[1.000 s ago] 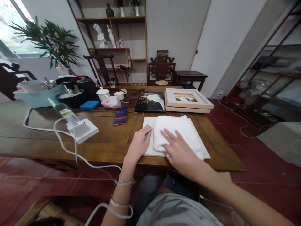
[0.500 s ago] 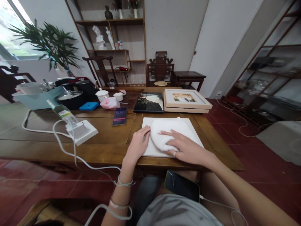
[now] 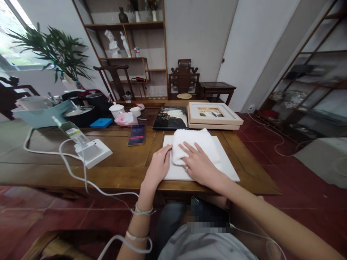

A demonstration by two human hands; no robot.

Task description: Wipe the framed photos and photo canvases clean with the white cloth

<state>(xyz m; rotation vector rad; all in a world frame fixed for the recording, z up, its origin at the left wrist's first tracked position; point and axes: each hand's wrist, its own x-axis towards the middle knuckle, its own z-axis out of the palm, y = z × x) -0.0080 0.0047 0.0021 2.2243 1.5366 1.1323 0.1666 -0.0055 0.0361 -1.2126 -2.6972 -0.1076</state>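
The right hand (image 3: 199, 162) was spread with its fingers apart, and it lay palm down on the folded white towel (image 3: 204, 142); a ring was on one finger. The left hand (image 3: 158, 164) had its fingers rather close together and rested at the left edge of the white board (image 3: 226, 164), just beside the towel; whether it gripped this edge, I cannot tell. The towel was on top of the board, and the board lay flat on the wooden counter (image 3: 131, 160), near its front edge. Behind the board there were a dark picture panel (image 3: 168, 117) and, to the right of it, a pale picture frame (image 3: 215, 113). Farther left lay a smartphone (image 3: 137, 134), its screen blurred, and an opened white box (image 3: 96, 153).
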